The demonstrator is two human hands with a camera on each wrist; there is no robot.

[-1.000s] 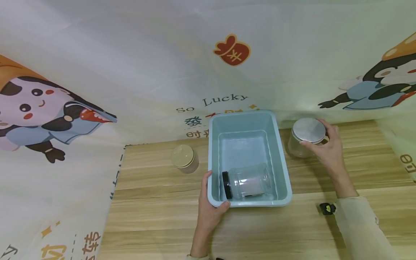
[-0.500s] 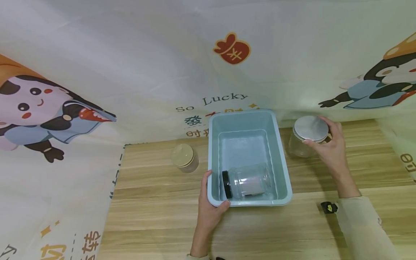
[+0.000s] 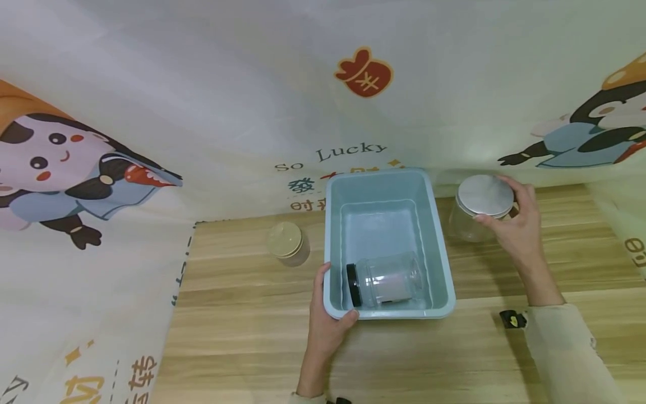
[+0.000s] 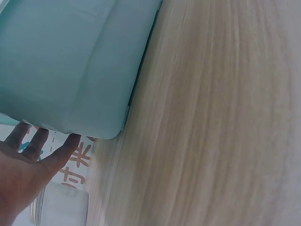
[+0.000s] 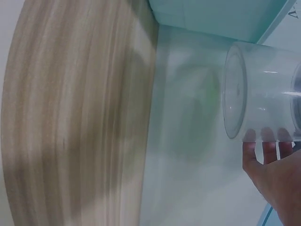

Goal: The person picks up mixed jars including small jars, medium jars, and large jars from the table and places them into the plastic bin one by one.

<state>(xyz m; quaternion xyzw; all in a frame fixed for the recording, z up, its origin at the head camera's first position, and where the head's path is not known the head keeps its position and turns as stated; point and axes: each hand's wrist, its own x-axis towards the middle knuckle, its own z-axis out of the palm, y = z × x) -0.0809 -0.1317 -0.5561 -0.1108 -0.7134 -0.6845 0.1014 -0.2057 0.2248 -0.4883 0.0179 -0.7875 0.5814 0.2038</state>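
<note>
My right hand (image 3: 525, 233) grips a clear jar with a silver lid (image 3: 485, 196), just right of the light blue plastic bin (image 3: 398, 315). In the right wrist view the base of this jar (image 5: 263, 94) is off the wooden table, and several fingertips press its side. My left hand (image 3: 327, 331) holds the bin by its near left corner, thumb over the front rim, fingers along the left side. Inside the bin a clear jar with a black lid (image 3: 388, 280) lies on its side, lid to the left.
A small jar with a gold lid (image 3: 284, 239) stands upright on the wooden table (image 3: 242, 336), left of the bin. Behind the table hangs a pale printed cloth (image 3: 242, 112), close to the bin's far end. More cloth flanks both sides.
My right hand and the silver-lidded jar have risen and shifted slightly right and away from me. The left hand, the bin and the black-lidded jar stay as they were.
</note>
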